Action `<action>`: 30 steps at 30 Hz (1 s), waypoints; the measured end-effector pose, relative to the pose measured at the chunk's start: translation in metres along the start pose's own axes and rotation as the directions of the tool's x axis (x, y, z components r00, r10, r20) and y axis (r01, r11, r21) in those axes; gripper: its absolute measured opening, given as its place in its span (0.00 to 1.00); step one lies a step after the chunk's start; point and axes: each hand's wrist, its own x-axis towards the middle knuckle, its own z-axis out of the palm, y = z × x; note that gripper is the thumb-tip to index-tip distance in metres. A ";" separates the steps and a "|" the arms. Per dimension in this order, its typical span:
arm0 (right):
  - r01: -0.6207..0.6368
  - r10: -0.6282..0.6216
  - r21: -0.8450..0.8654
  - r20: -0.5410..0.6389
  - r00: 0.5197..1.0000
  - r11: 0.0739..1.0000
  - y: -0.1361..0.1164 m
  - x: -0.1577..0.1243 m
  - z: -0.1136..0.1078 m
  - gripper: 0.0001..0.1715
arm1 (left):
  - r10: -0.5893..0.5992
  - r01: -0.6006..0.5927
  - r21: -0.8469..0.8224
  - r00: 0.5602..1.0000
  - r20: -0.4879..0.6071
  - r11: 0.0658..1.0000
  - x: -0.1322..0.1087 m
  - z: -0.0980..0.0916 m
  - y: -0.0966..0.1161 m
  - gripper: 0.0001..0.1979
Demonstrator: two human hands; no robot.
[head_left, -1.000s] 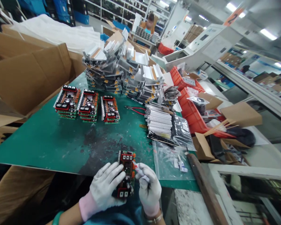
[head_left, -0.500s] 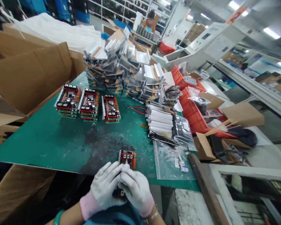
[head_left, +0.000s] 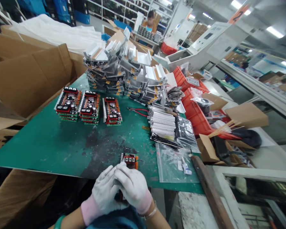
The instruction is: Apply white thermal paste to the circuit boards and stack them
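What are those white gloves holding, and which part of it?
The left hand and right hand hold a circuit board around its middle and lower part; its top end sticks out.

An orange sign (head_left: 239, 14) at the upper right of the frame shows the number 2. Print on the white machine (head_left: 213, 43), the label (head_left: 193, 81) on the red crate (head_left: 193, 109), the tube (head_left: 186, 169) in the plastic bag (head_left: 168, 167) and the circuit board (head_left: 130, 161) at bottom centre is too small to read.

Green work mat (head_left: 50, 149): three stacks circuit boards (head_left: 88, 108), aluminium heat sinks (head_left: 119, 74), red-handled pliers (head_left: 139, 110), clear zip bag (head_left: 169, 168).
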 end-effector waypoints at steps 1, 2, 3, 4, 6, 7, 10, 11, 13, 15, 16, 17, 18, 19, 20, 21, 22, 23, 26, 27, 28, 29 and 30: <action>-0.004 0.005 0.014 -0.005 1.000 1.000 0.000 -0.001 -0.001 0.17 | -0.008 0.008 -0.003 1.000 -0.001 1.000 0.000 0.000 0.000 0.26; -0.010 0.011 0.029 -0.014 1.000 1.000 0.000 -0.003 -0.002 0.17 | -0.018 0.018 -0.008 1.000 0.000 1.000 0.000 0.000 0.001 0.26; -0.019 0.020 0.045 -0.026 0.999 0.999 0.000 -0.006 -0.004 0.17 | -0.025 0.025 -0.010 1.000 0.005 1.000 0.000 0.000 0.001 0.27; -0.033 0.036 0.062 -0.043 0.998 0.998 0.001 -0.010 -0.006 0.16 | -0.030 0.030 -0.010 0.999 0.012 0.999 0.000 0.000 0.001 0.27; -0.077 0.086 0.094 -0.096 0.992 0.993 0.004 -0.021 -0.009 0.15 | -0.025 0.025 -0.008 0.999 0.029 1.000 0.000 0.000 0.001 0.27; -0.113 0.127 0.112 -0.126 0.984 0.987 0.006 -0.027 -0.010 0.14 | -0.016 0.016 -0.007 0.999 0.036 1.000 0.000 0.000 0.000 0.27; -0.278 0.321 0.204 -0.229 0.919 0.939 0.011 -0.046 -0.010 0.10 | 0.004 -0.004 -0.003 0.999 0.044 1.000 -0.001 -0.001 -0.001 0.27; -0.358 0.424 0.258 -0.278 0.862 0.897 0.012 -0.052 -0.010 0.09 | 0.005 -0.005 -0.001 0.999 0.047 1.000 -0.001 -0.002 -0.001 0.27; -0.509 0.652 0.421 -0.354 0.670 0.751 0.011 -0.062 -0.010 0.08 | 0.000 0.000 0.006 0.998 0.056 1.000 -0.002 -0.002 -0.002 0.28; -0.567 0.819 0.597 -0.346 0.457 0.568 0.007 -0.069 -0.012 0.08 | -0.003 0.002 0.011 0.998 0.068 1.000 -0.004 -0.002 -0.003 0.28; -0.565 0.866 0.662 -0.310 0.392 0.493 0.004 -0.071 -0.013 0.09 | 0.000 -0.001 0.013 0.997 0.076 1.000 -0.004 -0.002 -0.003 0.29; -0.554 0.892 0.708 -0.267 0.364 0.438 0.001 -0.073 -0.015 0.10 | 0.006 -0.007 0.012 0.996 0.084 1.000 -0.004 -0.002 -0.003 0.29; -0.544 0.905 0.738 -0.221 0.363 0.399 -0.002 -0.075 -0.016 0.10 | 0.010 -0.011 0.010 0.996 0.089 1.000 -0.004 -0.002 -0.003 0.30; -0.542 0.909 0.754 -0.177 0.376 0.371 -0.006 -0.076 -0.017 0.11 | 0.013 -0.013 0.006 0.996 0.091 1.000 -0.004 -0.002 -0.003 0.30; -0.545 0.907 0.759 -0.138 0.398 0.355 -0.009 -0.078 -0.017 0.12 | 0.012 -0.012 0.003 0.996 0.089 1.000 -0.003 -0.003 -0.003 0.30; -0.551 0.899 0.758 -0.105 0.425 0.349 -0.012 -0.079 -0.017 0.12 | 0.009 -0.009 0.001 0.996 0.084 1.000 -0.003 -0.003 -0.003 0.30; -0.557 0.888 0.753 -0.079 0.454 0.351 -0.015 -0.080 -0.015 0.12 | 0.005 -0.005 -0.001 0.997 0.078 1.000 -0.002 -0.003 -0.002 0.29; -0.562 0.874 0.745 -0.057 0.483 0.360 -0.018 -0.081 -0.014 0.12 | 0.002 -0.002 -0.003 0.997 0.073 1.000 -0.002 -0.003 -0.002 0.29; -0.561 0.807 0.713 -0.010 0.591 0.420 -0.022 -0.078 -0.011 0.13 | 0.000 0.001 -0.007 0.997 0.076 1.000 -0.001 -0.002 -0.001 0.29; -0.556 0.775 0.695 -0.002 0.632 0.455 -0.022 -0.076 -0.010 0.12 | -0.003 0.004 -0.011 0.997 0.078 1.000 -0.002 -0.002 -0.001 0.29; -0.547 0.740 0.672 -0.001 0.673 0.499 -0.022 -0.073 -0.011 0.12 | -0.006 0.007 -0.014 0.997 0.079 1.000 -0.002 -0.002 -0.001 0.29; -0.537 0.705 0.643 -0.007 0.709 0.546 -0.022 -0.070 -0.013 0.12 | -0.008 0.009 -0.018 0.997 0.077 1.000 -0.003 -0.001 -0.001 0.29; -0.526 0.673 0.608 -0.018 0.740 0.595 -0.021 -0.066 -0.015 0.12 | -0.008 0.009 -0.022 0.997 0.075 1.000 -0.003 -0.001 -0.001 0.28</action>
